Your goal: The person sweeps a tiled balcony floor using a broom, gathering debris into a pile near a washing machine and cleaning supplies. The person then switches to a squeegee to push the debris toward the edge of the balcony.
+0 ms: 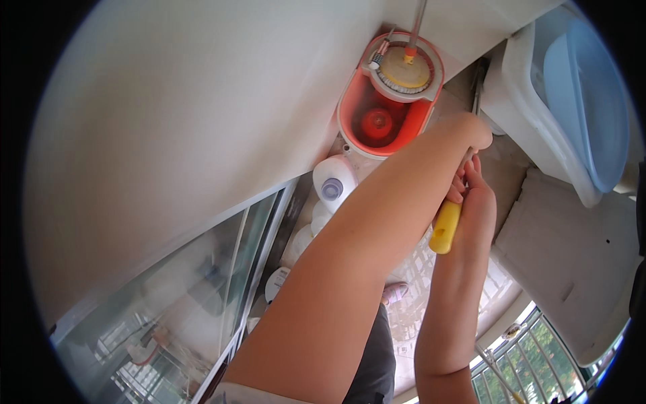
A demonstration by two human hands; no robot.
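Observation:
My left arm reaches across to a pole, and my left hand is closed around it. Just below, my right hand also grips the pole, with its fingers curled around the shaft. A yellow grip on the near end of the pole sticks out below my right hand, over my right forearm. Beyond my left hand a thin shaft runs away beside the white basin; its far end is hard to make out there. My left forearm hides part of the floor.
A red mop bucket stands against the wall, with a round mop head in its spinner. White bottles line the left side. Nested white and blue basins stand right, above a white panel. Railings are lower right.

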